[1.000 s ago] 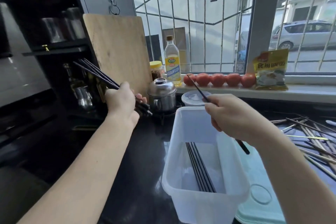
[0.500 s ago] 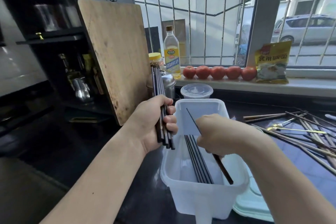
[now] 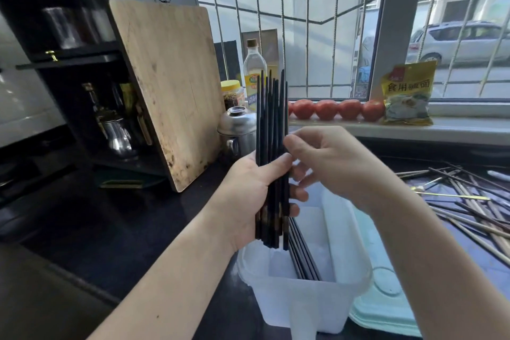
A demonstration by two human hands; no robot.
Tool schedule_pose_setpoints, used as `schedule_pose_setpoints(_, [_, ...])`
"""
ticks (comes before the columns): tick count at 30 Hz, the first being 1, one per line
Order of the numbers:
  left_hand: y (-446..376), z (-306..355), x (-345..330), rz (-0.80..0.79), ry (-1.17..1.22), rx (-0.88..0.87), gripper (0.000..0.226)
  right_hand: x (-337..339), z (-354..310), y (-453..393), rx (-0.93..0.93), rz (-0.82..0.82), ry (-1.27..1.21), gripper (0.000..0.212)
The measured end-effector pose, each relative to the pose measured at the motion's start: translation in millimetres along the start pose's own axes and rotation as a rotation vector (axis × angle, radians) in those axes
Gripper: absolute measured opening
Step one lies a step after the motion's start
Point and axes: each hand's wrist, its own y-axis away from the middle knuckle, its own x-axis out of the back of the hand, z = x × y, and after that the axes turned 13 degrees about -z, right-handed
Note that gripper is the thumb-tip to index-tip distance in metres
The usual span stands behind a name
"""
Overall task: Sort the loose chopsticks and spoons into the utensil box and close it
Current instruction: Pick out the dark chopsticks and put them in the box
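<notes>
With your left hand [image 3: 248,196] gripping the upright bundle of black chopsticks [image 3: 271,152] above the utensil box [image 3: 311,301], let your right hand [image 3: 331,165], fingertips touching them, even the tips before laying them beside those already inside.

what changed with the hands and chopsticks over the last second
The left hand swung its black chopstick bundle from pointing left to upright over the utensil box. The right hand let go of its single chopstick and now touches the bundle. The loose pile stayed.
</notes>
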Motion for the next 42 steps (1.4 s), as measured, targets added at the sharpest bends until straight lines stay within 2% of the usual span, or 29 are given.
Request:
schedule_pose_setpoints(2, [1.2, -1.5, 0.6, -0.031, -0.014, 0.009, 0.015, -4.0, 5.9, -4.3, 0.004, 0.001, -0.032, 0.028])
schedule_pose_setpoints(5, [1.8, -1.0, -0.8, 0.007, -0.029, 0.032, 0.017, 0.3, 7.5, -6.3, 0.003, 0.125, -0.108, 0.024])
schedule_pose_setpoints(7, [-0.2, -2.1, -3.2, 0.104, 0.002, 0.016, 0.016, 8.6, 5.0, -5.3, 0.006, 0.284, -0.227, 0.023])
schedule_pose_setpoints(8, [-2.3, -3.8, -3.9, 0.181, 0.014, -0.011, 0.013, 13.2, 4.8, -4.1, 0.01, 0.351, -0.204, 0.024])
schedule_pose_setpoints(10, [-6.3, -8.2, -2.4, 0.347, -0.008, -0.073, 0.011, 17.0, 4.7, -2.4, 0.002, 0.368, -0.081, 0.027])
schedule_pose_setpoints(12, [-10.0, -12.6, 0.6, 0.444, -0.045, -0.115, 0.017, 14.8, 5.0, -2.4, 0.016, 0.334, -0.082, 0.029])
schedule_pose_setpoints(13, [-11.1, -14.1, 1.4, 0.468, -0.066, -0.124, 0.019, 14.6, 3.6, -1.8, 0.028, 0.37, -0.109, 0.028])
schedule_pose_setpoints(16, [-9.2, -15.0, 1.3, 0.485, -0.114, -0.146, 0.017, 21.2, -2.6, 1.3, 0.11, 0.628, -0.164, 0.026])
schedule_pose_setpoints(18, [-8.3, -14.0, -0.4, 0.469, -0.102, -0.159, 0.016, 28.7, -2.7, 3.5, 0.144, 0.711, -0.131, 0.026])
schedule_pose_setpoints(20, [-9.8, -14.1, -2.6, 0.464, -0.082, -0.158, 0.017, 27.1, 2.8, 2.7, 0.045, 0.574, 0.054, 0.025])
schedule_pose_setpoints(24, [-12.4, -14.8, -3.2, 0.44, -0.059, -0.155, 0.014, -2.1, 18.6, -3.5, -0.238, -0.027, 0.406, 0.02])
schedule_pose_setpoints(27, [-12.1, -14.4, -0.8, 0.437, -0.002, -0.147, 0.012, -15.9, 24.7, -6.9, -0.345, -0.23, 0.735, 0.019])
schedule_pose_setpoints(31, [-13.0, -13.8, -1.3, 0.439, 0.038, -0.153, 0.01, -26.8, 26.1, -4.2, -0.366, -0.28, 0.989, 0.022])
schedule_pose_setpoints(33, [-12.9, -14.3, -2.7, 0.448, 0.04, -0.158, 0.01, -25.6, 24.8, -3.6, -0.387, -0.27, 1.008, 0.026])
schedule_pose_setpoints(35, [-12.2, -14.7, -3.1, 0.453, 0.024, -0.157, 0.011, -16.7, 20.4, -4.7, -0.379, -0.226, 0.984, 0.02])
schedule_pose_setpoints(37, [-11.9, -15.6, -3.2, 0.442, 0.003, -0.145, 0.012, -2.5, 14.8, -2.6, -0.293, -0.08, 0.854, 0.01])
schedule_pose_setpoints(39, [-11.4, -16.3, -2.9, 0.42, -0.016, -0.131, 0.014, 10.9, 7.8, 3.4, -0.17, 0.064, 0.588, 0.018])
schedule_pose_setpoints(42, [-8.6, -16.1, -4.1, 0.361, -0.042, -0.117, 0.019, 17.8, -3.5, 10.9, -0.019, 0.148, 0.288, 0.019])
